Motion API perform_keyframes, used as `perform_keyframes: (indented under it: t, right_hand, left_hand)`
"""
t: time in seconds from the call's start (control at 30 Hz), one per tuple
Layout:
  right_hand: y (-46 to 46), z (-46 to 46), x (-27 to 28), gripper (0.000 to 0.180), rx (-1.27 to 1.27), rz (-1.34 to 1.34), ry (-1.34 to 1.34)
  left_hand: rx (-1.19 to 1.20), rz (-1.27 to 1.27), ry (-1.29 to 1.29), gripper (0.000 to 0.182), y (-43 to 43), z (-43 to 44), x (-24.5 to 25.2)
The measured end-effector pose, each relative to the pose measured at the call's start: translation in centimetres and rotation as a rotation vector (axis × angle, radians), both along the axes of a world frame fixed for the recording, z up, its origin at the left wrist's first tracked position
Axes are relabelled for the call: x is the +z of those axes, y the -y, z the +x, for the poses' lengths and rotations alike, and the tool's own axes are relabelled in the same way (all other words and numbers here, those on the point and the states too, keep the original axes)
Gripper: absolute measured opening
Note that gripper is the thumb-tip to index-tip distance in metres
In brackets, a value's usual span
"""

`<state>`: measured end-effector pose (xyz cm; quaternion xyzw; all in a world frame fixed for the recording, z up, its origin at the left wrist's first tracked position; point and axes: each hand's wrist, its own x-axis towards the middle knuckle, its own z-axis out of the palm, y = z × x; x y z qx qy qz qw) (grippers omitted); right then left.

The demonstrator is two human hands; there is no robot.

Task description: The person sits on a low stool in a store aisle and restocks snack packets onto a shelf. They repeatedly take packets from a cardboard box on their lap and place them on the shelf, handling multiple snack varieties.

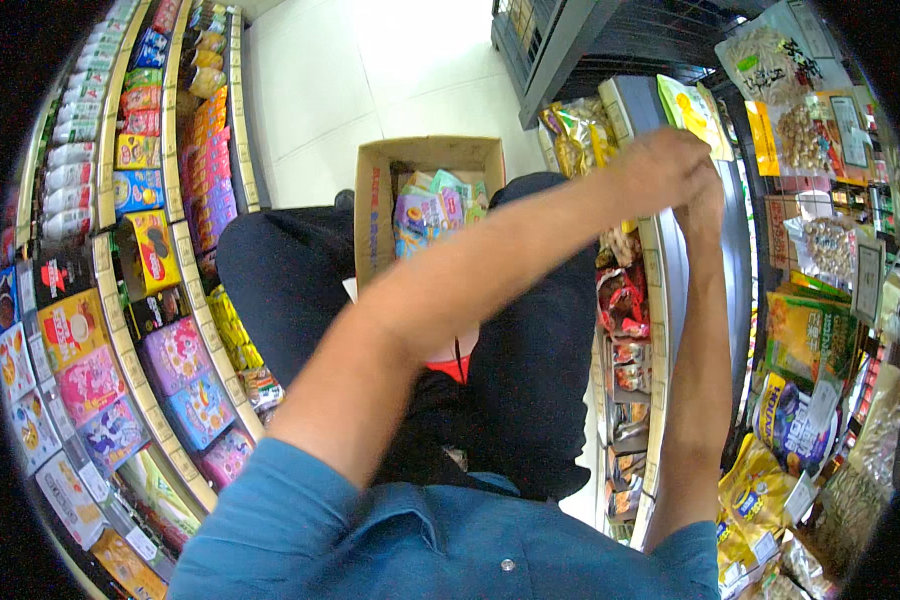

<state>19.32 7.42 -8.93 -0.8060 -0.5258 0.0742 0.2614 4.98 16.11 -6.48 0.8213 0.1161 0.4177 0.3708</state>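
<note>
My left hand (664,165) reaches across my body to the shelves on the right, blurred by motion. My right hand (701,201) is just below it, and the two hands meet or overlap. A green and yellow snack pouch (686,112) is right by their fingers, its lower edge partly covered by my left hand. The fingertips are hidden, so whether either hand grips the pouch cannot be told. Between my knees stands an open cardboard box (375,195). Colourful snack packets (427,214) lie inside it, partly covered by my left forearm.
Shelves (169,150) of boxed and bagged snacks line the left side. Hanging bags of dried food (802,142) crowd the right, above a lower shelf edge (656,315) with more packets (622,300). A dark metal rack (547,52) stands ahead on pale floor tiles (322,82).
</note>
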Motion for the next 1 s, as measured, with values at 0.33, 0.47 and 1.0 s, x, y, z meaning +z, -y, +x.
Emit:
perform_keyframes:
  t: [0.33,0.47,1.0]
  right_hand:
    - [-7.0,-17.0,7.5,0.04,0.413,-0.12,-0.101]
    - [-9.1,-25.1,1.7,0.036,0.588,-0.431,-0.097]
    - [-1.3,-35.5,-19.1,0.038,0.309,-0.608,-0.47]
  left_hand:
    - [0.273,-0.258,-0.579,0.034,-7.4,-28.9,0.2]
    - [0.338,-0.421,-0.717,0.033,-5.7,-33.8,-4.8]
    - [0.368,-0.52,-0.788,0.036,-5.7,-37.0,-5.6]
